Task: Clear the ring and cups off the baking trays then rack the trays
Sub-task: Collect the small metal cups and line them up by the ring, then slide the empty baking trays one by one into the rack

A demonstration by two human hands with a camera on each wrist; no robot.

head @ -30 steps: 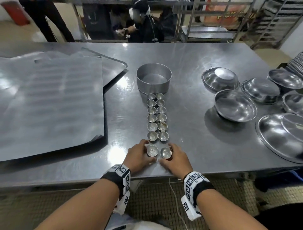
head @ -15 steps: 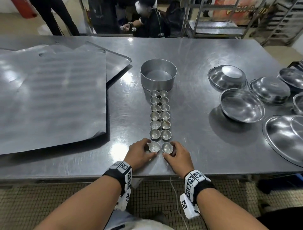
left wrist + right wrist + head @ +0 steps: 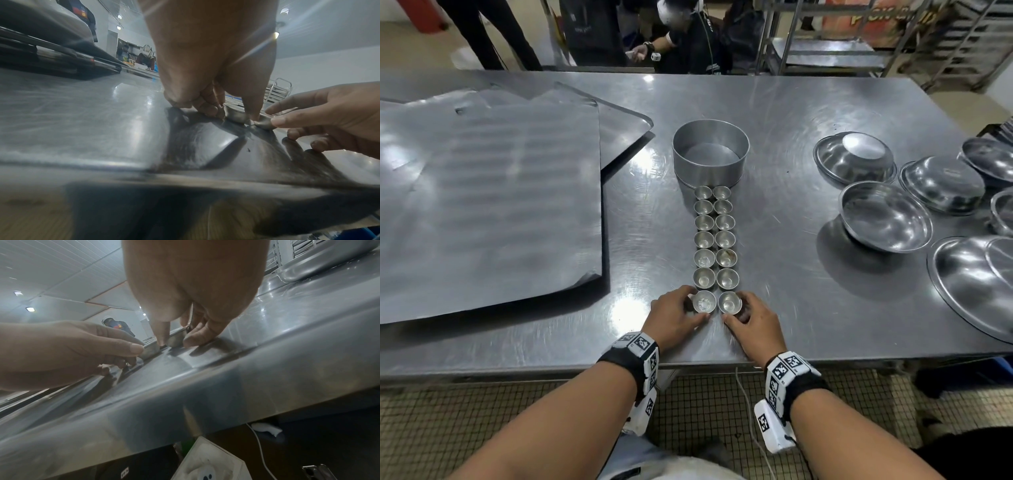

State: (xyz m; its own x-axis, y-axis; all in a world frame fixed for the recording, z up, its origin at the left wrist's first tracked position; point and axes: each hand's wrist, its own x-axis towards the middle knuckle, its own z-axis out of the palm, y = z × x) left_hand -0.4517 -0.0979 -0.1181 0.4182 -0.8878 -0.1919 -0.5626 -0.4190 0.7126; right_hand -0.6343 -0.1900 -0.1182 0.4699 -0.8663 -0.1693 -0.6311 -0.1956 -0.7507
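Note:
Small metal cups stand in two columns on the steel table, running from the metal ring toward me. My left hand pinches the nearest left cup between thumb and fingers. My right hand pinches the nearest right cup the same way. Both cups sit on the table side by side. The left wrist view shows the left cup under my fingers. In the right wrist view the right cup sits between thumb and fingertips. Stacked baking trays lie at the left, bare.
Several steel bowls and a large flat pan fill the right side of the table. The table's front edge is just behind my wrists. People stand beyond the far edge, and a tray rack stands at the back right.
Both hands have slid the two nearest cups a little away from me, narrowing the gap to the rest of the row. My head has shifted slightly.

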